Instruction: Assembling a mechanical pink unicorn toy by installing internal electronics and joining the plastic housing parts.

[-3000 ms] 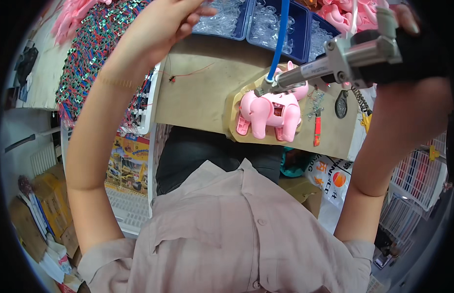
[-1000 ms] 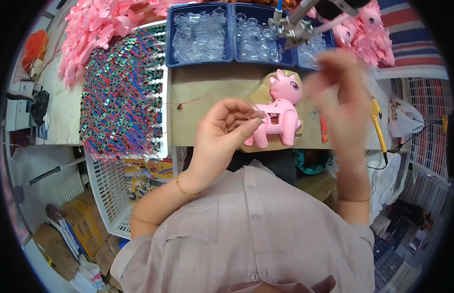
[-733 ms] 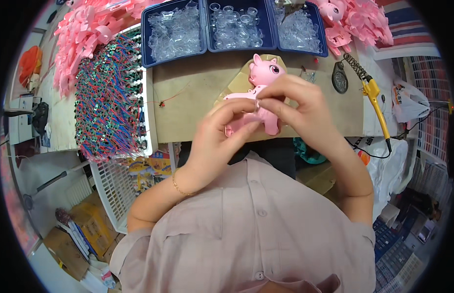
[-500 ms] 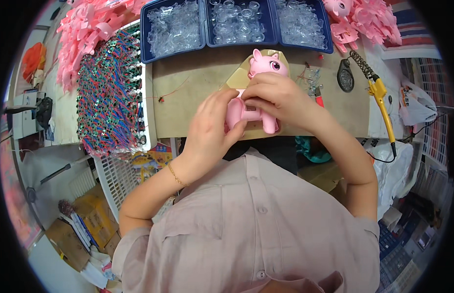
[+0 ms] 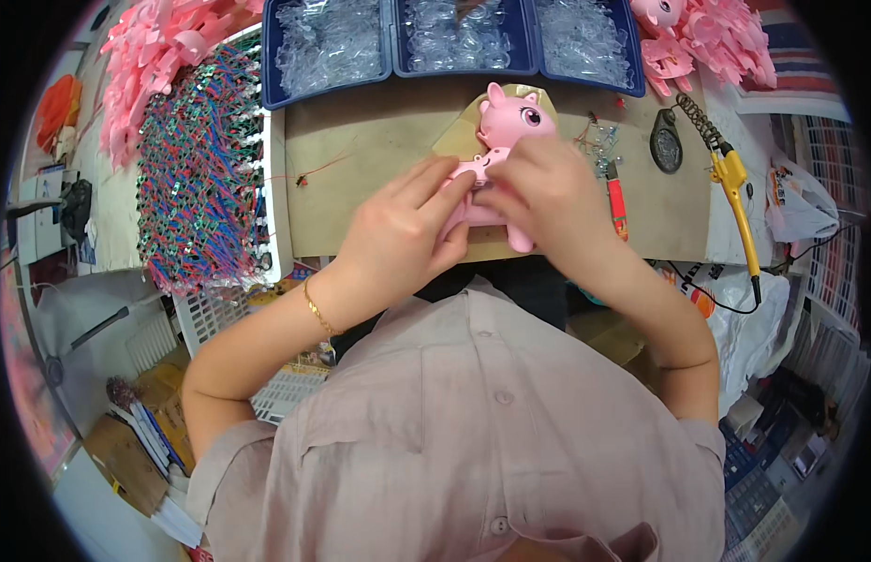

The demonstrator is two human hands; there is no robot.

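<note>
Our left hand [image 5: 403, 229] and right hand [image 5: 548, 192] are both closing around the pink toy pony [image 5: 499, 140] at upper centre of the frame — we are judging the assembly unfinished, because the soldering iron [image 5: 730, 192] is lying unused at the right.

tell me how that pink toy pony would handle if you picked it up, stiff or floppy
Probably stiff: the pink toy pony looks like moulded plastic and keeps its shape between the left hand and right hand. Likely light and hollow. Its glossy surface might be slightly slippery.
</note>
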